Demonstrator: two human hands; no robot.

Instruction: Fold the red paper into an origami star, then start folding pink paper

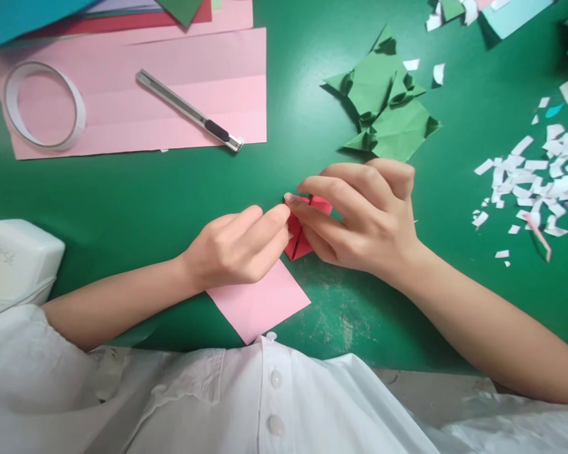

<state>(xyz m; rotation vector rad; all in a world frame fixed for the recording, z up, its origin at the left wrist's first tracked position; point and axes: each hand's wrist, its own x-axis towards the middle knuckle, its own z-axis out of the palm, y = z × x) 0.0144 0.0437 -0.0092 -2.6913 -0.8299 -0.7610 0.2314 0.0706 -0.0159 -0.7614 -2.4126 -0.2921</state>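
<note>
A small folded red paper (pixel 301 243) lies near the middle of the green table, between my two hands. My left hand (pixel 241 244) pinches its left edge, fingers pressed together. My right hand (pixel 360 211) is on its right and top side, index fingertip at the upper left corner and the other fingers bent over it. Part of the red paper is hidden under the fingers. A pink paper square (pixel 262 302) lies partly beneath my left hand, close to the white shirt.
Folded green paper shapes (pixel 390 104) sit beyond my right hand. A cutter (pixel 189 110) and a tape roll (pixel 45 106) rest on pink sheets (pixel 236 63) at upper left. White scraps (pixel 544 170) lie right; a white box (pixel 21 265) stands left.
</note>
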